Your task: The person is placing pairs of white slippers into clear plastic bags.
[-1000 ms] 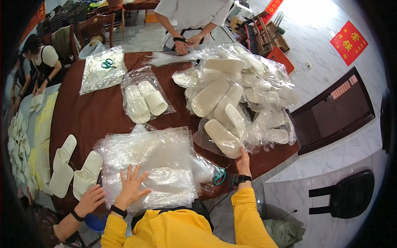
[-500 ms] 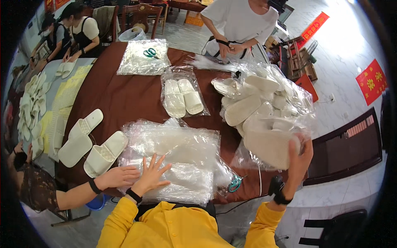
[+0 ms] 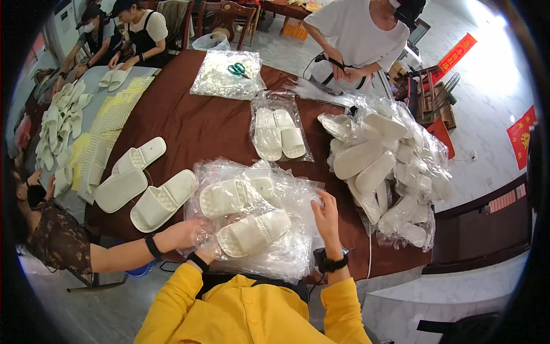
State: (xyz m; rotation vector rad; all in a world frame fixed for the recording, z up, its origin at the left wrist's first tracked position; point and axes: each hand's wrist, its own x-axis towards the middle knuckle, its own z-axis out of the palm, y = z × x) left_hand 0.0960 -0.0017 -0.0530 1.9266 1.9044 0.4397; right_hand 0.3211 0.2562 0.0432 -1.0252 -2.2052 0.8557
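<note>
A stack of clear plastic bags [image 3: 286, 252] lies on the brown table [image 3: 189, 123] in front of me. Two white slippers [image 3: 252, 232] rest on the stack, the second slipper [image 3: 229, 196] behind the first. My left hand [image 3: 209, 250] is at the near slipper's end, half hidden under plastic that it grips. My right hand [image 3: 325, 215] touches the stack's right edge with its fingers apart. A co-worker's hand [image 3: 182, 232] with a black wristband reaches in from the left, next to my left hand.
Three loose white slippers [image 3: 163, 198] lie left of the stack. A bagged pair [image 3: 278, 135] sits mid-table, and a heap of bagged slippers [image 3: 384, 166] fills the right side. Scissors [image 3: 238, 69] lie on far bags. A person in white [image 3: 355, 40] stands opposite.
My right hand came down from the bagged heap on the right to the stack's edge. Two slippers now lie on the stack. My left hand moved from flat on top to the near edge.
</note>
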